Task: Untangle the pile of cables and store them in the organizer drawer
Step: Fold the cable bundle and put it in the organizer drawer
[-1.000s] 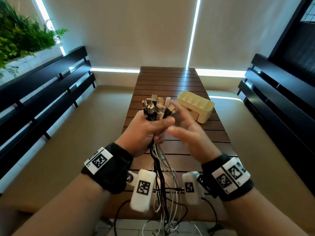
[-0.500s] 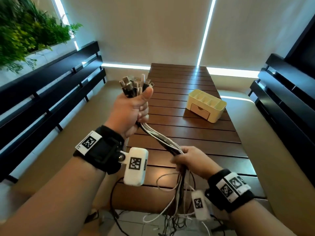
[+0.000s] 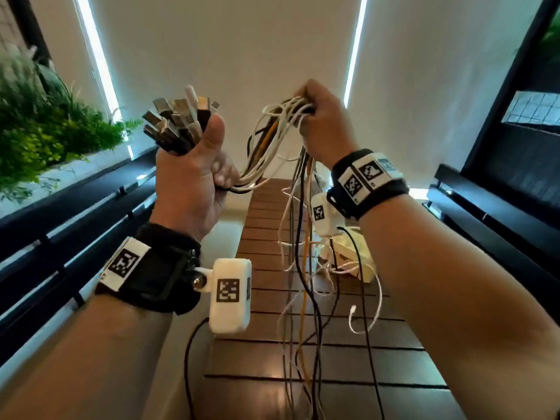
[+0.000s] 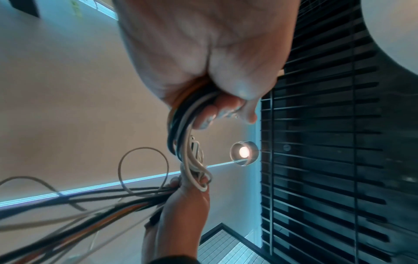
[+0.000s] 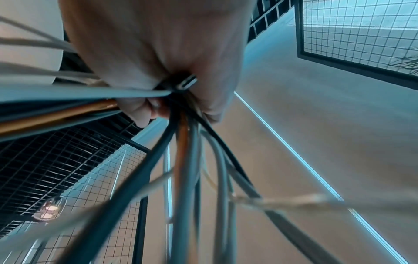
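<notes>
Left hand raised in a fist around the bundle of cables just below the gathered plugs, thumb upright against them, USB heads fanned out above the grip. Right hand lifted to about the same height, fingers curled round the same bundle farther along, so that a short slack span of white, black and orange cords sags between the two fists. Below the right fist, loose tails hanging straight down over the slatted wooden table, some with white loops and a small connector dangling free. Confirmed by the wrist views: cords pinched inside the left palm, and a metal plug tip poking from the right fist among the strands. Cream organizer on the table behind the right forearm, mostly hidden; drawer not visible, so open or closed cannot be told. Judged from this: plug ends collected at one side, cords roughly combed parallel, yet crossings and loops remaining in the hanging lengths. Nothing seen stored; separating, coiling and placing in the drawer all left to do.
</notes>
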{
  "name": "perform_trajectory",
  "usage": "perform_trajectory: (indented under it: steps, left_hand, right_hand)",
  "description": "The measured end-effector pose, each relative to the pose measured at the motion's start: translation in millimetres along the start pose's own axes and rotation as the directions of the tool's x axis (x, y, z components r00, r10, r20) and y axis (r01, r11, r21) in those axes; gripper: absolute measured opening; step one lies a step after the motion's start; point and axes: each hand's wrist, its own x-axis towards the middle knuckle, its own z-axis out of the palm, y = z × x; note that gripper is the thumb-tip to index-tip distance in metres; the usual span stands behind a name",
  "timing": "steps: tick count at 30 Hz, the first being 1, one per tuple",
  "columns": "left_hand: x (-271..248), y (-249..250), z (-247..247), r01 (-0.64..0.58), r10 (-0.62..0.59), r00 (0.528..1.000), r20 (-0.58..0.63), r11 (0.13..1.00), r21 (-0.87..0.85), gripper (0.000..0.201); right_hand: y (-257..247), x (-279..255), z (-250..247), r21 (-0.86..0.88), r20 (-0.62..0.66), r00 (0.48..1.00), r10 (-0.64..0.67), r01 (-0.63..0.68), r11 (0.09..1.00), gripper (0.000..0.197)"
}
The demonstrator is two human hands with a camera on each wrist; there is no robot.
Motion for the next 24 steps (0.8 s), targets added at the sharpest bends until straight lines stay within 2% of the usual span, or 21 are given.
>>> perform_trajectory:
  steps: [2, 4, 7, 8, 9, 10, 12, 13, 14, 15, 16, 18, 19, 20, 21, 22, 23, 24]
  left_hand:
    - [7, 2, -5, -0.016, 0.016, 1.0, 0.012, 0.999, 0.033, 0.018]
    - [4, -10, -16, 0.011, -0.011, 1.0, 0.004, 0.996, 0.091, 0.016]
    - [-14, -41, -34, 0.12, -0.117, 0.993, -0.031, 0.983, 0.136, 0.027]
    - [-21, -53, -40, 0.158, -0.154, 0.987, -0.041, 0.976, 0.148, 0.022]
    - [-28, -64, -44, 0.192, -0.186, 0.981, -0.054, 0.968, 0.164, 0.019]
    - [-35, -75, -49, 0.226, -0.218, 0.974, -0.066, 0.957, 0.183, 0.02]
    - [-49, -94, -56, 0.289, -0.276, 0.957, -0.086, 0.93, 0.228, 0.021]
    - [-56, -102, -59, 0.313, -0.3, 0.95, -0.093, 0.918, 0.243, 0.022]
    - [-62, -109, -62, 0.339, -0.323, 0.941, -0.104, 0.906, 0.254, 0.024]
    - [-68, -115, -65, 0.366, -0.345, 0.93, -0.123, 0.895, 0.256, 0.026]
    - [-72, -120, -67, 0.384, -0.359, 0.923, -0.141, 0.888, 0.254, 0.026]
    - [-79, -127, -72, 0.392, -0.357, 0.917, -0.177, 0.887, 0.245, 0.027]
    - [-81, -129, -74, 0.396, -0.355, 0.913, -0.2, 0.887, 0.237, 0.026]
    - [-82, -129, -75, 0.398, -0.352, 0.911, -0.215, 0.888, 0.23, 0.022]
    - [-83, -129, -76, 0.399, -0.351, 0.909, -0.226, 0.89, 0.221, 0.02]
    - [-83, -129, -76, 0.399, -0.35, 0.908, -0.23, 0.889, 0.223, 0.022]
    - [-84, -128, -76, 0.405, -0.355, 0.906, -0.232, 0.887, 0.222, 0.024]
    - [-84, -127, -74, 0.408, -0.359, 0.904, -0.231, 0.888, 0.214, 0.025]
  right_hand:
    - [5, 1, 6, -0.018, -0.011, 1.0, -0.01, 0.01, 1.0, 0.016]
    - [24, -17, 16, -0.075, 0.024, 0.999, 0.035, -0.033, 0.997, 0.017]
    - [76, -74, 38, -0.213, 0.136, 0.982, 0.134, -0.104, 0.972, 0.009]
    - [96, -96, 45, -0.265, 0.177, 0.969, 0.172, -0.121, 0.957, 0.005]
    - [113, -119, 52, -0.329, 0.229, 0.944, 0.237, -0.154, 0.932, 0.01]
    - [128, -141, 56, -0.398, 0.288, 0.9, 0.328, -0.199, 0.896, 0.025]
    - [147, -188, 54, -0.525, 0.39, 0.746, 0.539, -0.3, 0.796, 0.082]
    - [150, -211, 48, -0.573, 0.411, 0.674, 0.614, -0.332, 0.749, 0.104]
    - [152, -234, 42, -0.587, 0.419, 0.627, 0.657, -0.365, 0.723, 0.115]
    - [151, -255, 35, -0.562, 0.409, 0.611, 0.677, -0.416, 0.715, 0.116]
    - [146, -276, 27, -0.495, 0.365, 0.634, 0.682, -0.489, 0.719, 0.107]
    - [134, -314, 13, -0.264, 0.178, 0.753, 0.633, -0.583, 0.768, 0.068]
    - [126, -330, 6, -0.152, 0.075, 0.794, 0.603, -0.589, 0.794, 0.049]
    - [112, -342, 0, -0.055, 0.015, 0.796, 0.606, -0.604, 0.795, 0.035]
    - [102, -350, -2, 0.037, 0.034, 0.756, 0.653, -0.654, 0.756, 0.031]
    - [92, -355, 1, 0.135, 0.137, 0.662, 0.737, -0.749, 0.648, 0.044]
    - [84, -355, 8, 0.208, 0.327, 0.489, 0.809, -0.872, 0.443, 0.064]
    - [79, -352, 17, 0.26, 0.54, 0.281, 0.793, -0.952, 0.16, 0.082]
